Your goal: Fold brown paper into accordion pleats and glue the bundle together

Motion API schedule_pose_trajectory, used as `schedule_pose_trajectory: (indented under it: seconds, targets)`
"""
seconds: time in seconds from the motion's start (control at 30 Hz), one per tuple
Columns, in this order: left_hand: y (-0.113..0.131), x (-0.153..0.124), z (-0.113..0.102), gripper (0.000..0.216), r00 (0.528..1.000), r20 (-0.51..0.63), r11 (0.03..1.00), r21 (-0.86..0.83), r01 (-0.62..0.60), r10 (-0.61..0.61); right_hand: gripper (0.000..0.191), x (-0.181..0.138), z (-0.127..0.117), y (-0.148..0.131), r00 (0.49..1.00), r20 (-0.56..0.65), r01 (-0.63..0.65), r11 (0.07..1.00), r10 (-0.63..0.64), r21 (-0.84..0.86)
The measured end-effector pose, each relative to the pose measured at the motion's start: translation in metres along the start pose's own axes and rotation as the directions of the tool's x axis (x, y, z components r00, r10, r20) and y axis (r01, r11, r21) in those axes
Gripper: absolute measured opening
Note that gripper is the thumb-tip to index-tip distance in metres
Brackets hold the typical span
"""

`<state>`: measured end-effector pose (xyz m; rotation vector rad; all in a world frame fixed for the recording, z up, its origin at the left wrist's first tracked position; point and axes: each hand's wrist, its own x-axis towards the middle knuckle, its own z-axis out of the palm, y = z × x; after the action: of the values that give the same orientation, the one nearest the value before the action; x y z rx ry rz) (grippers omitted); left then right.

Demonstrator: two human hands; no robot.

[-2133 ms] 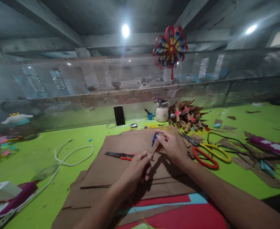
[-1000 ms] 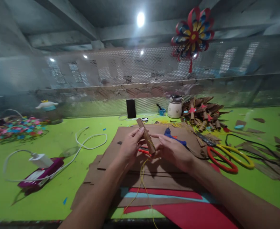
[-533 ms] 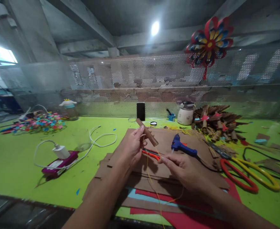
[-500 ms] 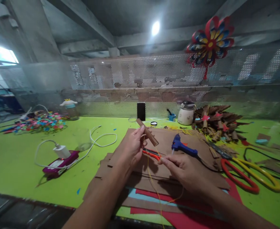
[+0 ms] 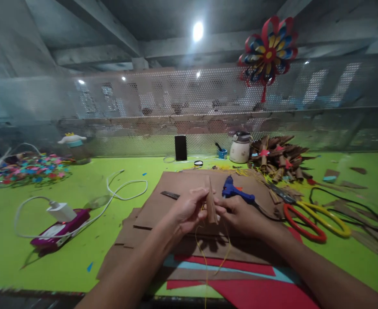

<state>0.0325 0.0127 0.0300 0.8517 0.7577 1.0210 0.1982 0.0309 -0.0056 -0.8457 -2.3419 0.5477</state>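
Observation:
My left hand is closed on a rolled brown paper stick, held nearly upright above a stack of brown cardboard sheets. My right hand meets it from the right, fingers pinched at the stick's lower part together with a thin yellow string that hangs down over red and blue paper. A blue glue gun lies on the cardboard just behind my right hand.
Red and yellow scissors lie to the right, a pile of finished brown rolls and a white jar behind. A phone leans on the mesh wall. A charger, cable and purple device sit left; colourful paper bits lie far left.
My right hand moved from the string on the cardboard up to the stick. The stick swung from a slant to nearly upright, and both hands came together.

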Motion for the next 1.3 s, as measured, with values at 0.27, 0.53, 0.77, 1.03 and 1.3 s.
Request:
schedule_pose_trajectory:
  seconds: [0.27,0.53,0.77,1.03,1.3]
  targets:
    - [-0.001,0.002,-0.004,0.017,0.999,0.034,0.987,0.158,0.022,-0.028,0.017,-0.002,-0.01,0.006,0.998,-0.059,-0.021,0.997,0.017,-0.071]
    - [-0.002,0.004,-0.008,0.02,0.989,0.108,0.994,0.05,0.098,-0.103,0.019,0.002,-0.02,0.012,0.977,-0.211,0.016,0.999,-0.024,-0.041]
    - [0.002,0.0,-0.003,0.021,0.983,0.155,0.995,0.04,0.092,-0.098,0.016,0.002,-0.01,0.017,0.985,-0.164,-0.055,0.998,0.058,0.022]
    - [0.005,0.002,-0.006,0.022,0.997,-0.003,0.996,-0.033,0.08,-0.08,0.024,-0.001,-0.034,0.01,0.944,-0.311,-0.048,0.981,0.106,0.189]
    - [-0.002,0.006,-0.007,0.023,0.998,0.042,0.998,-0.046,0.053,-0.051,0.03,-0.005,-0.022,-0.022,0.943,-0.279,0.211,0.975,-0.182,0.077]
